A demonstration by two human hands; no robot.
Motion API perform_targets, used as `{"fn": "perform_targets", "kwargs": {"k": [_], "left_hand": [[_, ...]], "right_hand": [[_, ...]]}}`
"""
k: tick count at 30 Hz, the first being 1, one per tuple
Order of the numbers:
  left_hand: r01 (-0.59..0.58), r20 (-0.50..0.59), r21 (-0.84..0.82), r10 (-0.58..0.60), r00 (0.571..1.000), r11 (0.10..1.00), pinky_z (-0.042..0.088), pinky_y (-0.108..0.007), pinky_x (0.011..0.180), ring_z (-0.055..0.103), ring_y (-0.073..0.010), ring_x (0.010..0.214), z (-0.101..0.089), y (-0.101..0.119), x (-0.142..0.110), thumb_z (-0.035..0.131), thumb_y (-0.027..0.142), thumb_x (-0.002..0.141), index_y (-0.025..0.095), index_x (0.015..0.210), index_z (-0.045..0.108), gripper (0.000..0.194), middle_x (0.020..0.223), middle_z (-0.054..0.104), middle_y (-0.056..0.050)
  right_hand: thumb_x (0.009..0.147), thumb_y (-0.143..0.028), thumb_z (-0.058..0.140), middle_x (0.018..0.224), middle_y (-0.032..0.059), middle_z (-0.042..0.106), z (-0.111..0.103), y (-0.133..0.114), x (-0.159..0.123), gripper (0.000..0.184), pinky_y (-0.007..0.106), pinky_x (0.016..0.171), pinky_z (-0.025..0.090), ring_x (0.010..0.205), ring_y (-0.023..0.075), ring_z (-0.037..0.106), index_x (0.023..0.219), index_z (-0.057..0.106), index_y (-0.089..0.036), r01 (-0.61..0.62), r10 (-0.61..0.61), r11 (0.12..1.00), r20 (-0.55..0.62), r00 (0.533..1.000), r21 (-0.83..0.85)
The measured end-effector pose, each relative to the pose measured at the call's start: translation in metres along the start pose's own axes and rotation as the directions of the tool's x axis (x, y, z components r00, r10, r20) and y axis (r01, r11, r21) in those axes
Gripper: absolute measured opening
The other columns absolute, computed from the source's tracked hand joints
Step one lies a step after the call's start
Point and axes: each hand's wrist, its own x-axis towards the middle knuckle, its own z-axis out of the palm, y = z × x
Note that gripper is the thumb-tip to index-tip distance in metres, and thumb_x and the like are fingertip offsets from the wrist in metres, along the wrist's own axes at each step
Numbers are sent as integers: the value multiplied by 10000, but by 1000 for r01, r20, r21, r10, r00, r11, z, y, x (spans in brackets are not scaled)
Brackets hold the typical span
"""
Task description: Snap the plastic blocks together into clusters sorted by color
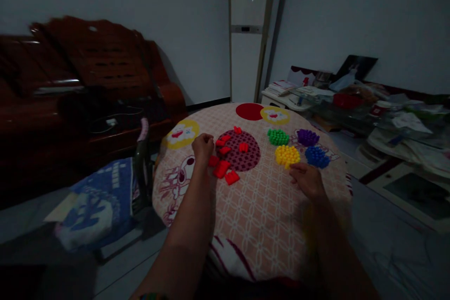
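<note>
right hand (307, 179), fingertips nearly together, at the near edge of the yellow cluster (287, 155) on the counter (260, 215); left hand (203, 147) loosely curled beside the red pieces (221, 168). too dim to tell if either grips anything. best to pick lightly, sparing the blue cluster (317, 157).

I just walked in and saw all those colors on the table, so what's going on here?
A person is working with small colored things on a cloth-covered table. Their right hand is at the near edge of the yellow cluster; whether it grips a piece is too dim to tell. The left hand is curled beside the scattered red pieces, and I can't see if it holds anything. The green, purple and blue clusters sit near the yellow one.
</note>
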Motion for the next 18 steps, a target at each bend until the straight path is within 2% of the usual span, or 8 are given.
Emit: {"fn": "perform_targets", "kwargs": {"k": [3,7,9,12,14,16,18], "left_hand": [[-52,8,124,52,999,991,510,-308,853,684,-197,873,1,-3,-1,572,160,791,157,870,709,158,845,735,-73],[-183,135,113,168,977,977,502,-347,922,677,-231,979,18,4,-9,571,166,809,151,975,732,231,1020,746,-111],[-310,248,95,279,928,946,483,-373,989,658,-240,1055,32,11,-14,573,150,813,158,1069,723,297,1127,728,-119],[-516,454,54,440,775,855,427,-411,1089,598,-258,1200,56,24,-24,584,123,814,164,1207,672,405,1280,669,-131],[-593,558,49,470,683,804,429,-412,1090,586,-269,1216,69,32,-32,577,98,813,151,1221,660,419,1309,643,-149],[-620,603,96,450,659,779,447,-410,1057,601,-281,1173,76,39,-39,545,70,816,129,1162,684,377,1268,649,-175],[-618,600,156,424,679,770,454,-415,1026,613,-294,1125,78,44,-45,517,63,821,107,1084,708,328,1198,666,-195]], "right_hand": [[607,-354,677,645,50,712,13,1,-5,324,246,412,462,448,149,598,840,757,-143,2,-3,1000,41,999,31],[634,-409,691,645,39,716,19,16,-8,337,277,470,511,491,171,629,843,762,-155,48,-50,997,25,998,60],[650,-425,692,657,40,720,20,24,-7,344,285,485,517,509,180,639,851,764,-155,65,-66,996,12,998,62],[665,-433,682,678,45,729,21,30,-7,336,289,497,513,526,185,640,846,767,-163,100,-100,994,-9,995,45],[671,-436,668,705,51,738,22,30,-7,333,290,514,514,545,186,644,842,767,-168,115,-115,993,-18,993,28],[677,-444,653,728,57,742,23,30,-6,336,290,534,518,580,191,655,832,765,-169,126,-126,992,-22,992,26],[673,-450,646,740,63,742,24,28,-7,338,288,543,519,613,198,664,825,760,-170,137,-136,990,-20,990,33]]}}
